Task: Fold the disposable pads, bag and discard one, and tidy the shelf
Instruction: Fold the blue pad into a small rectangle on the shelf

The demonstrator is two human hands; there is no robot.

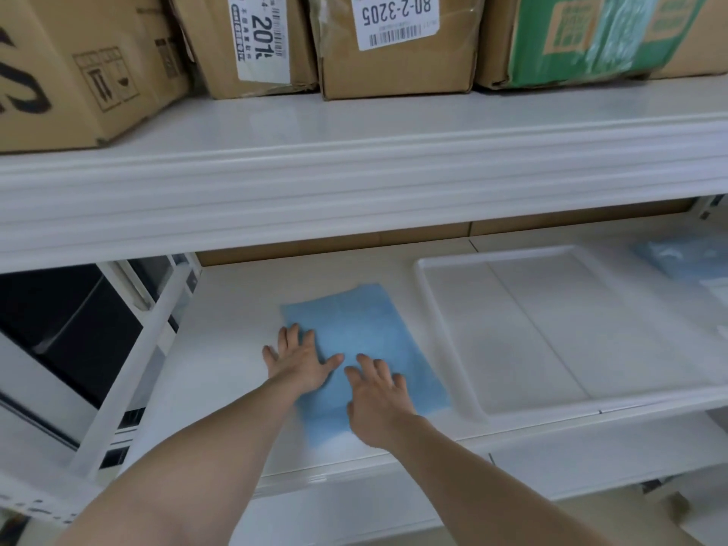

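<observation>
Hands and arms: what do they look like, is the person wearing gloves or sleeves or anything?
No gloves. The left hand and the right hand are both bare, and so are both forearms as far as the picture shows. No sleeve edge, watch, bracelet or ring shows anywhere. The fingernails look short and plain, though they are slightly blurred.

Both hands, left hand (300,362) and right hand (377,401), press flat on the blue pad (356,329)

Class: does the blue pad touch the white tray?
Apart. The head view shows a strip of bare shelf between the blue pad and the white tray.
</observation>
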